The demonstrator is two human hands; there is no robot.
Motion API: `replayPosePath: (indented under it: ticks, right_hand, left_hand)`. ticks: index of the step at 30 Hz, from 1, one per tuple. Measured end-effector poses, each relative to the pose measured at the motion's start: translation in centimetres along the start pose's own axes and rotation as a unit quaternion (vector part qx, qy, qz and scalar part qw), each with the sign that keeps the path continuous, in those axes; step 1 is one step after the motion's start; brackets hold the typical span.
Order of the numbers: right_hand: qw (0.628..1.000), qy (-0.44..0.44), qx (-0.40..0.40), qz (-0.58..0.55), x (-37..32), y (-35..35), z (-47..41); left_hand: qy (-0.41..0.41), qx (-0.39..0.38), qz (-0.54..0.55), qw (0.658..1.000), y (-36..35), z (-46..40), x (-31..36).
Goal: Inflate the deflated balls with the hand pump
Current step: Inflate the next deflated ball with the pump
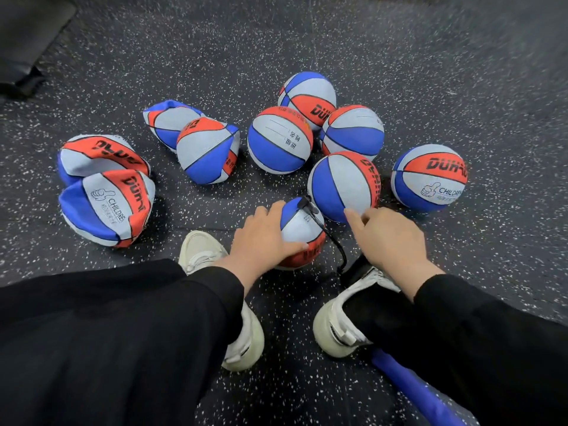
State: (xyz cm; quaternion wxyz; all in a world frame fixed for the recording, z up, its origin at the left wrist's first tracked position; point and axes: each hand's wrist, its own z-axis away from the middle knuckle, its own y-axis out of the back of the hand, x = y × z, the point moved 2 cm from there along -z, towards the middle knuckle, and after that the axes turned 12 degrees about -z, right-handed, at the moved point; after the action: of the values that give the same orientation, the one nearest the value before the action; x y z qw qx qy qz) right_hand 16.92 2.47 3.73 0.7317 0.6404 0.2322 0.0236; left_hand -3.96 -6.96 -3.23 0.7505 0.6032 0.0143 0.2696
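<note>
Head view: I see the speckled black floor (pixel 307 41) carrying everything, with a dark mat (pixel 27 35) at its far left corner. My black trouser legs (pixel 107 333) fill the near edge, and both white shoes (pixel 242 339) stand flat between them. Five round balls (pixel 279 139) cluster toward the far right side, the nearest of them (pixel 344 184) just beyond my right hand. Four crumpled, flat balls (pixel 106 207) lie along the left side, in two touching pairs. The small ball (pixel 302 232) being filled sits just ahead of my shoes; my left hand (pixel 264 238) rests over its left side, fingers and thumb curled round it. My right hand (pixel 390 233) is apart from it, forefinger stretched out and touching the nearest round ball, gripping nothing. The blue pump (pixel 415 392) lies by my right shoe at the near edge. Its thin black hose (pixel 336 247) runs up over the small ball to the valve on top.
</note>
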Motion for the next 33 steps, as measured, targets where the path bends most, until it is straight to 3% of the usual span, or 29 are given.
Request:
replayPosePath:
  ticks: [4,10,17,22,25,30,33]
  right_hand:
    - [0.999,-0.005,-0.034,0.015,-0.2,-3.3,1.1]
    - [0.999,0.022,0.015,-0.042,1.0,-2.9,2.7]
    - [0.998,0.037,-0.026,0.042,1.3,-1.9,2.7]
    - [0.994,0.087,0.032,0.063,-1.2,4.9,-0.6]
    - [0.990,0.103,0.027,0.097,-2.3,8.4,-2.0]
    - [0.991,0.063,0.109,0.044,-0.9,5.7,0.6]
    - [0.992,0.045,0.113,0.035,-0.2,2.1,2.0]
  left_hand:
    - [-0.003,0.002,-0.012,1.000,-0.1,0.2,0.2]
    - [-0.004,-0.009,0.002,1.000,0.3,0.6,0.1]
    - [-0.007,-0.022,-0.007,1.000,0.7,0.8,0.7]
    - [-0.003,-0.017,0.003,1.000,0.7,0.6,0.4]
    - [0.003,-0.023,0.004,1.000,0.4,0.3,0.3]
    - [-0.006,-0.014,0.011,1.000,0.3,0.4,0.2]
    - [-0.009,-0.011,0.022,1.000,0.4,0.6,0.0]
